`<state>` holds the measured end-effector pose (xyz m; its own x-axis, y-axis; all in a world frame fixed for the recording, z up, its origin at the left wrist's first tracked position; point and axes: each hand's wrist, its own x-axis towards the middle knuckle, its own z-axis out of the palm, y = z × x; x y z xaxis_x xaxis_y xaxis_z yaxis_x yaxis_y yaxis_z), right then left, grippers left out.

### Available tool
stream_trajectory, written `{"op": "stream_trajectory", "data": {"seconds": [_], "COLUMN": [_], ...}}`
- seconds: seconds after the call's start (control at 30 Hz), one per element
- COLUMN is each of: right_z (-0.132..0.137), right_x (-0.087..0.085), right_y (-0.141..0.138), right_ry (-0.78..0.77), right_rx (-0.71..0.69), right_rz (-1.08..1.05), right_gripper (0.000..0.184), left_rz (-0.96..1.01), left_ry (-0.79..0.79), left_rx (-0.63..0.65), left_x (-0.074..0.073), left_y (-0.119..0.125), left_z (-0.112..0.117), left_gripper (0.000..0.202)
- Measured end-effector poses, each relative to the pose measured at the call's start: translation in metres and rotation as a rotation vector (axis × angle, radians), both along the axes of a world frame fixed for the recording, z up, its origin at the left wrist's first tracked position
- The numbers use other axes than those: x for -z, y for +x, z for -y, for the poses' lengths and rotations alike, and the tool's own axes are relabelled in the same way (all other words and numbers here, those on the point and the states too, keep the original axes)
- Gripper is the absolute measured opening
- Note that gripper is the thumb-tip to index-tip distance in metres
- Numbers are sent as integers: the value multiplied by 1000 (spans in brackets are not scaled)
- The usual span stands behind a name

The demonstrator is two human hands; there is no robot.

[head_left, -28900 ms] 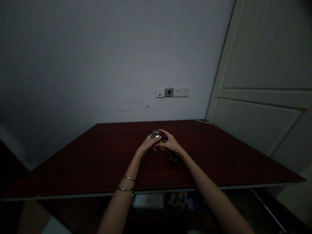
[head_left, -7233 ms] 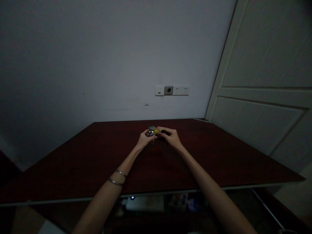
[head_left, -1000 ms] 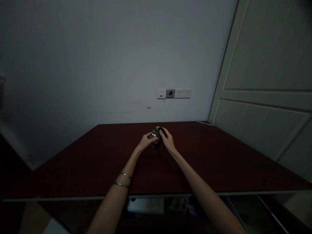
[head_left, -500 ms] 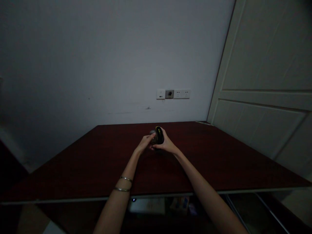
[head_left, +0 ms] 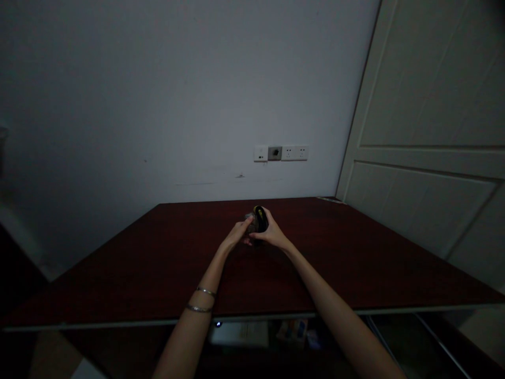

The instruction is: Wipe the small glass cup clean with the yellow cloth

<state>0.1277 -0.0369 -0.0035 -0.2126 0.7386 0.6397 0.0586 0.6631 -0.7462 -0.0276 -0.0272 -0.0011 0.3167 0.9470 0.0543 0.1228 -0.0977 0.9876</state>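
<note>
Dark red tabletop (head_left: 339, 273) below hands. Black-yellow object (head_left: 260, 219) held in right hand (head_left: 270, 235), fingers (head_left: 265, 227) curled round it. Small glassy object (head_left: 248, 216) touched by left hand (head_left: 238, 231); grip unclear, too dim.

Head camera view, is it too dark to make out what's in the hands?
Head view: dim overall, so the black and yellow object by the right hand shows little detail; the white door looks brighter, and wide-angle distortion splays the table.
</note>
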Motion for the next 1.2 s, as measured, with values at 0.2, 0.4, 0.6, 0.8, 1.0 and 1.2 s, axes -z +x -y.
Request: {"op": "stream_trajectory", "data": {"seconds": [0.2,0.4,0.6,0.8,1.0,1.2], "right_z": [1,-7,-8,-7,-5,-8], "right_x": [-1,-2,-6,-4,-2,-5], "right_y": [-5,-5,3,1,1,-3], "right_ry": [-63,-179,-257,-260,-236,-159], "right_rx": [-58,-21,54,58,22,152], "right_rz": [-85,-221,-278,-243,-167,-202], "right_gripper": [84,68,56,59,57,41], "left_rz": [135,183,160,278,306,229], "left_ry": [236,190,206,217,264,268], "left_rx": [-35,2,117,53,-64,-112], "left_x": [5,-3,-5,0,7,8], "left_y": [0,-6,-3,6,11,15], "left_z": [-9,-1,7,2,-1,4], "left_gripper": [63,80,99,88,82,90]}}
